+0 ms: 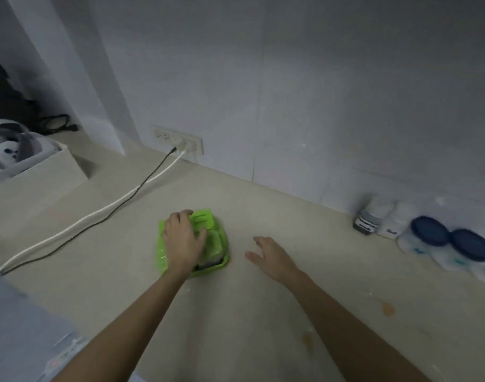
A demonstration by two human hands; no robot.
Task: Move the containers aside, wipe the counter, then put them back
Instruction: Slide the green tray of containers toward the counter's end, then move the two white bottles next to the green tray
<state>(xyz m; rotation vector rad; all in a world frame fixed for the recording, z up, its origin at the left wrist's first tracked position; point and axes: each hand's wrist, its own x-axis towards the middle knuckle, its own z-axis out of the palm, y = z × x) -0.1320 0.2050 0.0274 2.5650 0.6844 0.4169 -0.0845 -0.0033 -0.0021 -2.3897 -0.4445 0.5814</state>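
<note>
A bright green plastic container (217,244) with a clip lid stands on the beige counter (263,312) near the middle. My left hand (182,241) lies flat on top of it, fingers curled over the lid. My right hand (271,257) hovers just right of it, fingers spread, holding nothing. Along the wall at the right stand two small white jars, one with a dark label (369,219) and one with a white label (395,223), next to two tubs with dark blue lids, the nearer to me (472,245) and the farther (430,231).
A black cable (103,216) and a white cable (78,223) run from a wall socket (180,140) across the counter to the left edge. A white box with an appliance (23,161) stands at the far left. Orange stains (387,308) mark the counter at the lower right.
</note>
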